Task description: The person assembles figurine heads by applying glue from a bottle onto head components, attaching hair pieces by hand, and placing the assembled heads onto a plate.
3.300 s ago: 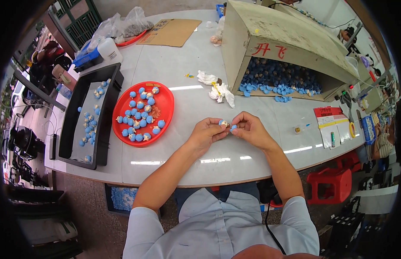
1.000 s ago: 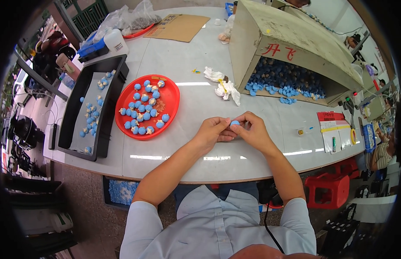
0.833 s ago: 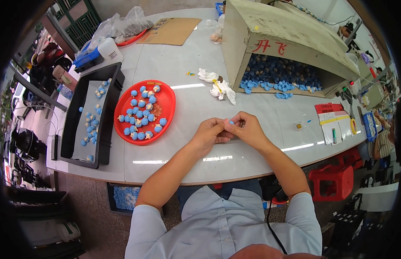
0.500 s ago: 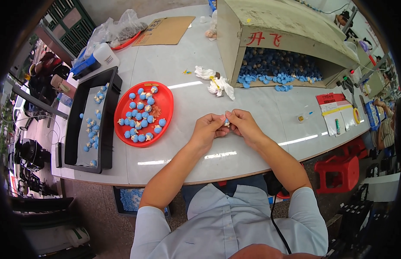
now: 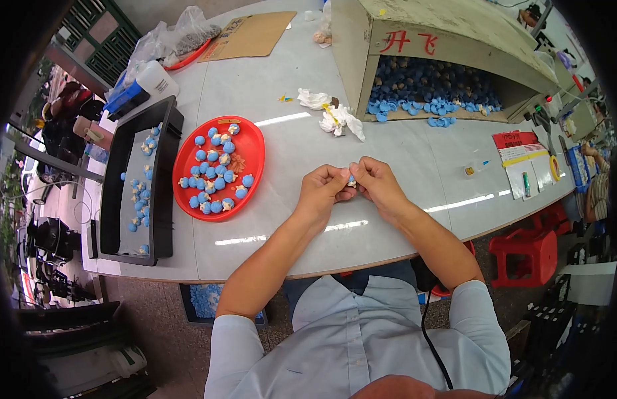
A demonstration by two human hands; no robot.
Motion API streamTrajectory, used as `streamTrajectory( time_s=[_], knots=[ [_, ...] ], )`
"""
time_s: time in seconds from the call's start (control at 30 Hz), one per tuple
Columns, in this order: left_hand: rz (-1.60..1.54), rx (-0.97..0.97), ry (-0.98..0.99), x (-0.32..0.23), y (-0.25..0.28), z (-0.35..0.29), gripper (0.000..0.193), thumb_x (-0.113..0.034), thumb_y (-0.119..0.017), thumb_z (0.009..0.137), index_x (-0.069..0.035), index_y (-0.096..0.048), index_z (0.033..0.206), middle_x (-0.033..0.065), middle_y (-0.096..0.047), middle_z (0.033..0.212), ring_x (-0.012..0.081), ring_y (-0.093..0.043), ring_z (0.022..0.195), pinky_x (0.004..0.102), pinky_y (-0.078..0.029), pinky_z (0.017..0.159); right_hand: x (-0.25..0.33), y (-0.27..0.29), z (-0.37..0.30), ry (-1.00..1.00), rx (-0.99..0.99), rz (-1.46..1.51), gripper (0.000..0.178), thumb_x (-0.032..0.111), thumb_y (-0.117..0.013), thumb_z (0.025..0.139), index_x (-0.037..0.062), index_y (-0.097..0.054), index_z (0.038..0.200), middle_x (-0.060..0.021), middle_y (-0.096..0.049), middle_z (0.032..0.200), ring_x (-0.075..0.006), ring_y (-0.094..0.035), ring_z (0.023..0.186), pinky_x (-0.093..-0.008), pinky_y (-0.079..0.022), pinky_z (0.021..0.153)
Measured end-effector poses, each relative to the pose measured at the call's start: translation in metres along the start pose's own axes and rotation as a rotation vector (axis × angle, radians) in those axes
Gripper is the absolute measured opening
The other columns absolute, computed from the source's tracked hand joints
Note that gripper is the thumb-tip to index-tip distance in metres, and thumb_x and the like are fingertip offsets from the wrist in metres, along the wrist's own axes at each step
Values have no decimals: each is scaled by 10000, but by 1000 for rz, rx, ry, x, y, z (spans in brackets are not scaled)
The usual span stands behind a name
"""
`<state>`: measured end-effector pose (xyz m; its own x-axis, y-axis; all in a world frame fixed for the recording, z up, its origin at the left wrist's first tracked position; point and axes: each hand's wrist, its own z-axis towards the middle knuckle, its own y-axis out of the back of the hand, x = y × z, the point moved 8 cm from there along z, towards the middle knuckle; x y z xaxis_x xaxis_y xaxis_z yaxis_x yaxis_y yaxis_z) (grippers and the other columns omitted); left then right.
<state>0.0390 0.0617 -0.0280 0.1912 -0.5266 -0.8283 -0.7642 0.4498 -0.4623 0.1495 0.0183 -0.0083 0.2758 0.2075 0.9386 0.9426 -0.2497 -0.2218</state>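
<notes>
In front of my body, just over the grey tabletop (image 5: 288, 246), both hands meet fingertip to fingertip. My left hand (image 5: 322, 193) has its thumb and fingers closed on a small blue-and-cream piece (image 5: 352, 180). My right hand (image 5: 381, 189) pinches the same piece from the other side. Fingers cover most of it, so its exact kind cannot be made out. To the left of my hands lies a round red plate (image 5: 253, 149) with several blue balls (image 5: 216, 207) that have cream star-shaped parts. No other object touches either hand.
Left of the plate stands a black tray (image 5: 163, 226) with similar balls. A cream box (image 5: 352, 60) at the back right holds many blue pieces (image 5: 435, 83). Crumpled tissue (image 5: 340, 121) lies beyond my hands. Papers (image 5: 524, 156), cardboard (image 5: 248, 36) and a red stool (image 5: 524, 256) are further off.
The whole view has shifted slightly. My hands stay together on the small piece, with only a slight change in how the fingers sit around it.
</notes>
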Motion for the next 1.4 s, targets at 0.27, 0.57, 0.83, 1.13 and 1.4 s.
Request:
streamTrajectory(
  time_s=[0.27, 0.57, 0.83, 1.13, 1.4],
  knots=[
    [8, 16, -10, 1, -2, 0, 153, -187, -638, 938, -39, -599, 933, 78, -666, 880, 143, -658, 726, 245, -540, 682, 6, 0, -3, 3, 35, 18, 302, 239, -589, 969, 91, -483, 728, 36, -460, 694, -59, -396, 648, -227, -344, 580],
    [-3, 15, -26, 1, -3, -1, 152, -183, -620, 948, -33, -598, 931, 90, -665, 880, 142, -640, 730, 244, -528, 693, 0, 0, 0, 56, 47, 42, 312, 243, -581, 973, 97, -464, 722, 42, -443, 713, -54, -388, 666, -223, -354, 599],
    [14, 36, -28, 0, -4, -2, 153, -187, -617, 950, -37, -600, 930, 87, -665, 876, 145, -640, 736, 253, -526, 708, -1, 1, 0, 49, 65, 30, 321, 242, -583, 968, 107, -443, 712, 46, -438, 712, -53, -382, 672, -224, -349, 598],
    [34, 41, -51, -1, -5, 0, 166, -196, -620, 949, -32, -602, 933, 88, -666, 871, 153, -651, 745, 260, -535, 722, 2, 0, 1, 52, 84, 9, 305, 303, -572, 979, 147, -454, 745, 61, -462, 737, -26, -393, 659, -203, -320, 564],
    [75, -84, -248, -20, -2, 1, 267, -167, -680, 912, 12, -549, 1060, 107, -644, 994, 155, -647, 883, 265, -537, 793, 8, 7, -10, 74, -68, 53, 206, 269, -573, 970, 72, -580, 1028, 30, -535, 742, -50, -457, 580, -201, -345, 503]
  ],
)
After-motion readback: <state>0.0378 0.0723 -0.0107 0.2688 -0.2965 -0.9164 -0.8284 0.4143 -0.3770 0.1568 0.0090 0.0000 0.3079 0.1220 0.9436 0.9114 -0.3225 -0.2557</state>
